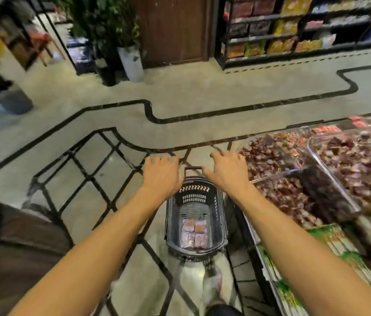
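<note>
Head view: left hand (161, 174) and right hand (227, 172) are spread, palms down, gripping nothing. Down on the floor (88, 179), the basket (193, 197) sits below and between them, its handle (193, 169) between the thumbs.

A dark grey plastic shopping basket (218, 213) is standing upright on the tiled floor (111, 169), its long side running away from the person. Its walls are showing rows of slots, and a band of pale chevron marks is running across its far end. A dark loop handle (193, 169) is sticking out beyond that far end. Several small packets (193, 232) in purple and orange wrappers are lying flat on the basket's bottom, bunched together toward the near end and touching one another.
</note>
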A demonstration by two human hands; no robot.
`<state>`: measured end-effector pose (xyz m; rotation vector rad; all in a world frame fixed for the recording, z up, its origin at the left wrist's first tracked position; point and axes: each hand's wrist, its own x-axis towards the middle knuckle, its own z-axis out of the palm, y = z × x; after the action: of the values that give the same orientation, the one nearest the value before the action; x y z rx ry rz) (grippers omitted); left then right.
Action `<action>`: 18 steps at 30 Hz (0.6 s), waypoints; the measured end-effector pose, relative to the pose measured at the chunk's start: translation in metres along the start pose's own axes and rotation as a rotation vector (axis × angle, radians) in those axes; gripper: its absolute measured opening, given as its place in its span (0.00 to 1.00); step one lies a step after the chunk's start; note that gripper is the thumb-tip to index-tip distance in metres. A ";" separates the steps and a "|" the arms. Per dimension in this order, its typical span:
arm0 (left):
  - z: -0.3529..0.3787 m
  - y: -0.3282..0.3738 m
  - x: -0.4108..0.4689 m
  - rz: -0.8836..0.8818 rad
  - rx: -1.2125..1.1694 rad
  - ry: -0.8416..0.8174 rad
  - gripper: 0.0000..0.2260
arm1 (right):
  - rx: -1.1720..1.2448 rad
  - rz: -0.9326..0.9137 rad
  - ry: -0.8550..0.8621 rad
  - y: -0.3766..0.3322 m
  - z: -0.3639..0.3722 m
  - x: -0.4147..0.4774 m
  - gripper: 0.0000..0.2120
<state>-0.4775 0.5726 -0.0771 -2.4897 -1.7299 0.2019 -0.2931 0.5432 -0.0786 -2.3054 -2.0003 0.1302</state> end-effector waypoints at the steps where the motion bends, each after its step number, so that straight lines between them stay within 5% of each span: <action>1: 0.013 0.003 0.009 -0.017 -0.004 -0.028 0.21 | 0.005 -0.011 -0.034 0.003 0.015 0.009 0.26; 18: 0.314 0.039 0.095 0.006 -0.035 -0.501 0.18 | 0.076 0.146 -0.517 0.047 0.313 0.083 0.27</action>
<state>-0.4609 0.6511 -0.3976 -2.6261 -1.8952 0.8682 -0.2729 0.6220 -0.3957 -2.5568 -1.9658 0.8764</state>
